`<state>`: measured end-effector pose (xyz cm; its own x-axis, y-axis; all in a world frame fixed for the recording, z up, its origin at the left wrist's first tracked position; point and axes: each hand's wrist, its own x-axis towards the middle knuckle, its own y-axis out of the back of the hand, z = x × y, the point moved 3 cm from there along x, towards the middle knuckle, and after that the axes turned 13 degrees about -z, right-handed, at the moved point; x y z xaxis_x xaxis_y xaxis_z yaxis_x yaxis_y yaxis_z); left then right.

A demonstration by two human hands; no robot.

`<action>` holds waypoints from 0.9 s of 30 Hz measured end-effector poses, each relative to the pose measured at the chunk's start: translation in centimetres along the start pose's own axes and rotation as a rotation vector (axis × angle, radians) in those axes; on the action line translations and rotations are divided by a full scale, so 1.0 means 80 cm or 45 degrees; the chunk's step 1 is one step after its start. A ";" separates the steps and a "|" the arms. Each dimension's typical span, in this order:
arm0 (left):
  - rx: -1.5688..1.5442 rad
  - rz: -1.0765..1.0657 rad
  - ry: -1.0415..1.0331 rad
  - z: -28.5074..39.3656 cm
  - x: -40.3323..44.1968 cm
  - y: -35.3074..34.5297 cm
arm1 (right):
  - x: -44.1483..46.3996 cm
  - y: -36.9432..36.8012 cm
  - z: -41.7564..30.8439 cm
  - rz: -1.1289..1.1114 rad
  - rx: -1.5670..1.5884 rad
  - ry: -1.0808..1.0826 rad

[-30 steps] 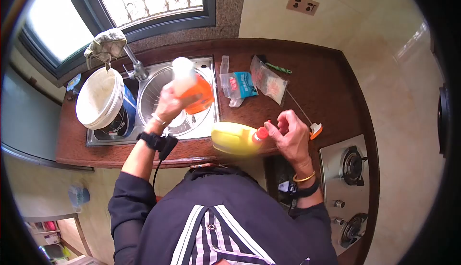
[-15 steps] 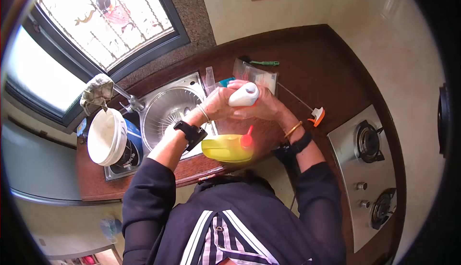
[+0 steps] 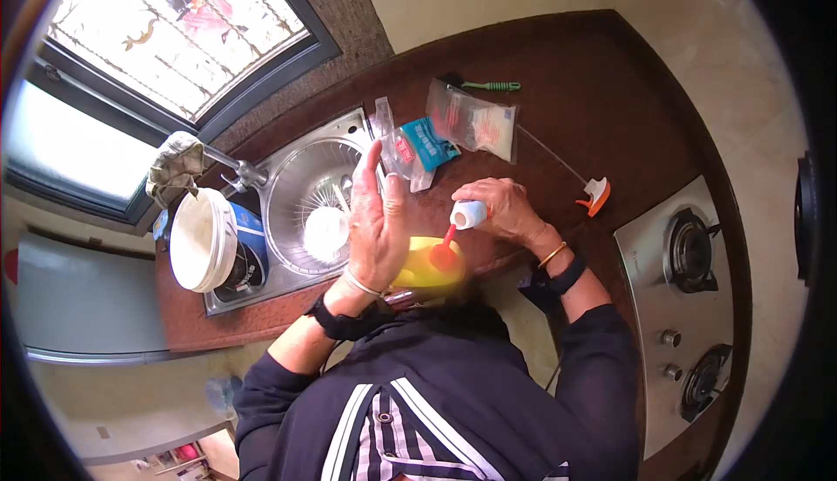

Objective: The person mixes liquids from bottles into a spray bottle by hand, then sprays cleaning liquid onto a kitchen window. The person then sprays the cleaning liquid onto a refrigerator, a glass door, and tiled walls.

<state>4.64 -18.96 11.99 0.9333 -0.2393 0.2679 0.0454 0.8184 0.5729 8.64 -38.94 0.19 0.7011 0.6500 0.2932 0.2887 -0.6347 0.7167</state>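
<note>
My right hand (image 3: 507, 209) is wrapped around a white bottle (image 3: 471, 213) with no cap on it. The bottle is tipped so that its round mouth faces left and down. Raised beside the sink's right edge, my left hand (image 3: 378, 228) holds nothing, its fingers stretched out. Just below both hands is a yellow jug (image 3: 423, 276) with a red spouted cap (image 3: 445, 253); my left hand covers part of it. An orange and white spray trigger head (image 3: 595, 195) with a long thin tube lies on the counter to the right.
A steel sink (image 3: 288, 186) holds a bright white patch. At its left stand a white bucket (image 3: 199, 241) and a cloth-draped faucet (image 3: 179, 167). Clear and blue plastic packets (image 3: 427, 143), a bag of white material (image 3: 494, 131) and a green-handled brush (image 3: 493, 86) lie behind. The gas stove (image 3: 649, 307) is right.
My left hand has come off the bottle and moved left and down, opening. My right hand has lowered and tipped the bottle. A white patch now shows in the sink.
</note>
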 end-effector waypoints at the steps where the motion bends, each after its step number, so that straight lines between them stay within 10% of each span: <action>1: 0.005 0.000 -0.022 0.020 0.003 -0.002 | -0.003 -0.003 -0.002 0.039 -0.029 -0.022; 9: -0.196 -0.043 0.025 0.031 0.013 -0.051 | 0.002 0.000 -0.025 0.117 -0.057 0.018; 27: 0.707 -0.560 -0.154 0.050 0.034 -0.096 | 0.013 0.022 -0.023 0.196 -0.126 0.180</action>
<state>5.40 -27.96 11.43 0.8227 -0.5684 -0.0128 0.1903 0.2541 0.9483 8.65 -38.62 2.94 0.6316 0.6051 0.4846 0.1150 -0.6914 0.7133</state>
